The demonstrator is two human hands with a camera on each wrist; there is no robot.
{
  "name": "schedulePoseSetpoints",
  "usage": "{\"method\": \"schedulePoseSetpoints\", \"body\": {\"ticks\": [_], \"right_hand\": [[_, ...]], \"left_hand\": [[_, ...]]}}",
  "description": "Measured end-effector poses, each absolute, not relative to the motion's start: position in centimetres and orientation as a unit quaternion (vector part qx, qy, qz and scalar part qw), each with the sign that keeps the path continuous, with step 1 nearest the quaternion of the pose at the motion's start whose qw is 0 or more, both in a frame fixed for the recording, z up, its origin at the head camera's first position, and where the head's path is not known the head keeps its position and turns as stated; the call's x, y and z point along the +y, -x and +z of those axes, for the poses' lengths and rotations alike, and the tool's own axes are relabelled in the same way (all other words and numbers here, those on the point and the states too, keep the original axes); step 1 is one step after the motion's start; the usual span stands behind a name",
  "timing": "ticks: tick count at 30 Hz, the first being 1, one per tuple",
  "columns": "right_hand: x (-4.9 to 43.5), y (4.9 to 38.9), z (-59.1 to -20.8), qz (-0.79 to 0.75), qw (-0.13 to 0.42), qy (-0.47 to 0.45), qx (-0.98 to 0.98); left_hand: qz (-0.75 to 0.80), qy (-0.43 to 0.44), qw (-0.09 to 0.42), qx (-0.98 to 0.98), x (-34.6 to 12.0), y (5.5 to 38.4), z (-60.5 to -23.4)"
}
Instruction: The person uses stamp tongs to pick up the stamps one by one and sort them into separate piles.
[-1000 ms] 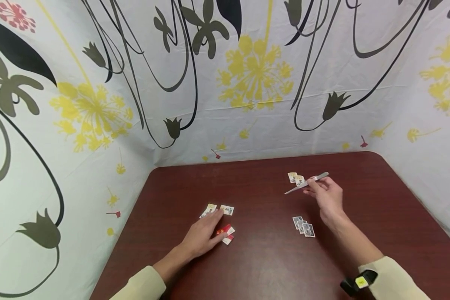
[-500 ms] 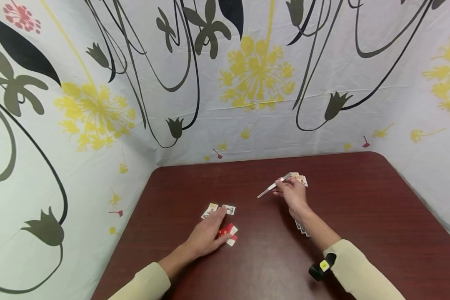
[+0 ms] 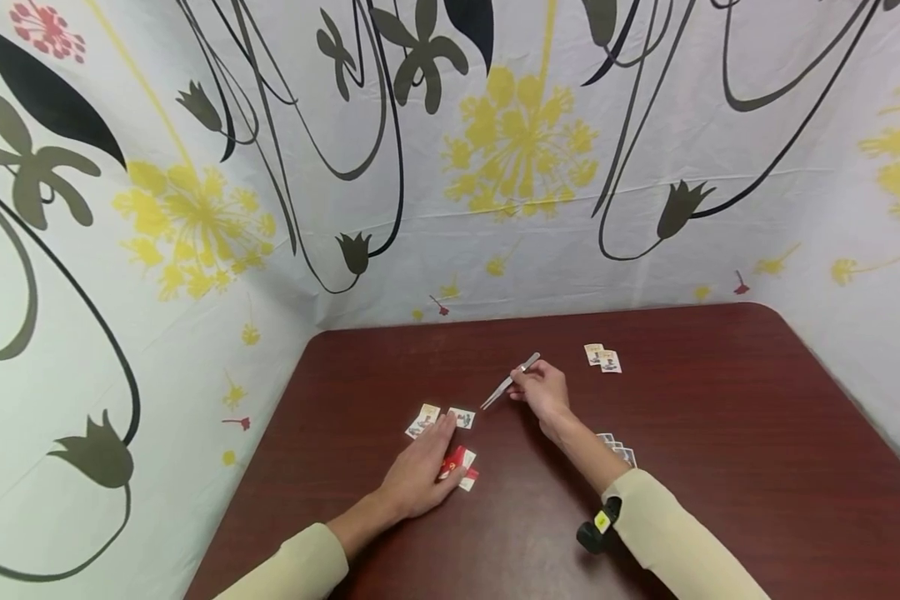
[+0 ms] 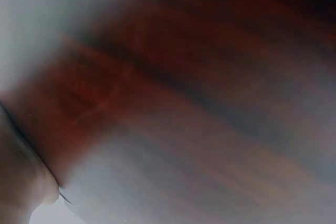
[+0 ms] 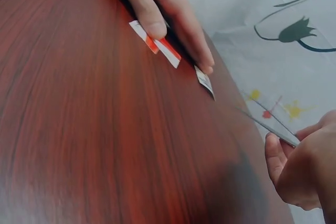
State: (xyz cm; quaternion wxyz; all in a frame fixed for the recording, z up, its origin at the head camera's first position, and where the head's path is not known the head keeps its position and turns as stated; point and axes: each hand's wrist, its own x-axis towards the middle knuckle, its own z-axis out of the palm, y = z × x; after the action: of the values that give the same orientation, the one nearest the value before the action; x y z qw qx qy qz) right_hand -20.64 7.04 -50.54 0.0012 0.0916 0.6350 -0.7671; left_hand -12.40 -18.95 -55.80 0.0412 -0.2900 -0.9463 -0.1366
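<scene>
My right hand pinches a pair of metal tweezers over the middle of the table, its slim tips pointing down and left, slightly apart. They hold nothing. Just left of the tips lies a small white stamp-like paper. My left hand rests on the table with straight fingers, a fingertip touching that paper's edge. Beside it are overlapping yellow-and-white stamp-like papers. Its thumb lies on red-and-white ones, partly covered. The right wrist view shows the tweezers apart from the paper.
Two pale stamp-like papers lie at the table's back right. Several grey ones overlap near my right forearm, partly hidden. A patterned cloth hangs behind the dark red table. The left wrist view is mostly blurred.
My right hand has moved left with the tweezers, from beside the back-right papers to near the paper at my left fingertips. My left hand stays in place.
</scene>
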Motion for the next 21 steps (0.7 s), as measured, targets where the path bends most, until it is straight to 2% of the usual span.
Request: {"method": "schedulePoseSetpoints", "body": {"ticks": [15, 21], "right_hand": [[4.8, 20.6, -51.6, -0.73, 0.004, -0.125, 0.671], [4.3, 20.6, -52.2, -0.723, -0.016, -0.128, 0.679]], "left_hand": [[-0.129, 0.294, 0.049, -0.946, -18.8, 12.5, -55.9], [-0.126, 0.286, 0.04, -0.949, -18.8, 12.5, -55.9]]}}
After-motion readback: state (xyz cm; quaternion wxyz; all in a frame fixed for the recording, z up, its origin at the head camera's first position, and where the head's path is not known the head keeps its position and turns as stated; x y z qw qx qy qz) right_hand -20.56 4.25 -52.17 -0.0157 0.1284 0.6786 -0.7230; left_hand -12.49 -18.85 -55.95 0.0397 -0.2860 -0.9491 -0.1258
